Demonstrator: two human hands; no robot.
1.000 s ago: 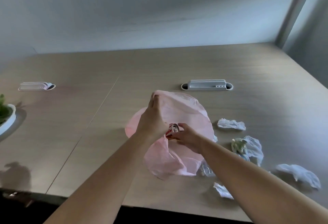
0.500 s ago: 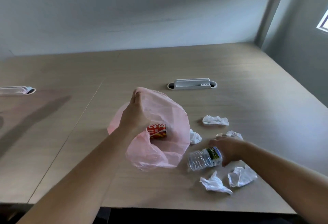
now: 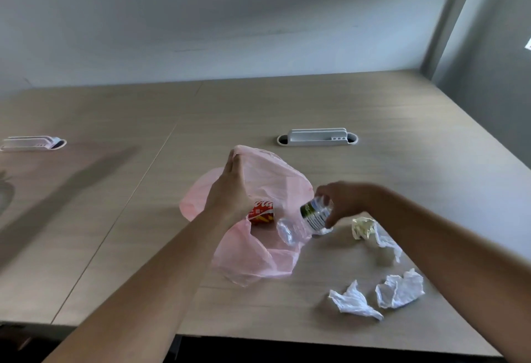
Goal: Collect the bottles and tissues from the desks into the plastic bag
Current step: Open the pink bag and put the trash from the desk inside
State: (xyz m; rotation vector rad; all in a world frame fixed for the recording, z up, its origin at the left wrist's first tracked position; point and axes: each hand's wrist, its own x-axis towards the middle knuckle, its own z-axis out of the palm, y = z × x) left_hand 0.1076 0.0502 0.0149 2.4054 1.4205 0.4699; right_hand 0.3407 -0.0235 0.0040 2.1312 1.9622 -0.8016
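1. Pinches the upper rim of the pink bag [image 3: 260, 260] in the left grip [image 3: 230, 190], fingers curled on the plastic. Holds that edge above the table [image 3: 373, 110], with the mouth gaping toward the right.
2. Clasps a clear water bottle [image 3: 313, 214] in the right grip [image 3: 346, 199], fingers wrapped round the labelled end. Keeps it tilted, far end down inside the bag's mouth and showing through the plastic.
3. Inside the bag, just left of the water bottle: a red cola drink [image 3: 261, 212], partly hidden behind the left wrist.
4. On the table right of the bag, untouched:
   - a yellowish wad [image 3: 362, 227] just beside the right grip
   - a white tissue [image 3: 388, 245] touching that wad
   - two more tissues nearer the front edge, one flat [image 3: 355, 301], one bunched [image 3: 400, 289]
5. Set into the table further back: a white cable tray [image 3: 317, 136] beyond the bag, and a second tray [image 3: 31, 143] at far left.
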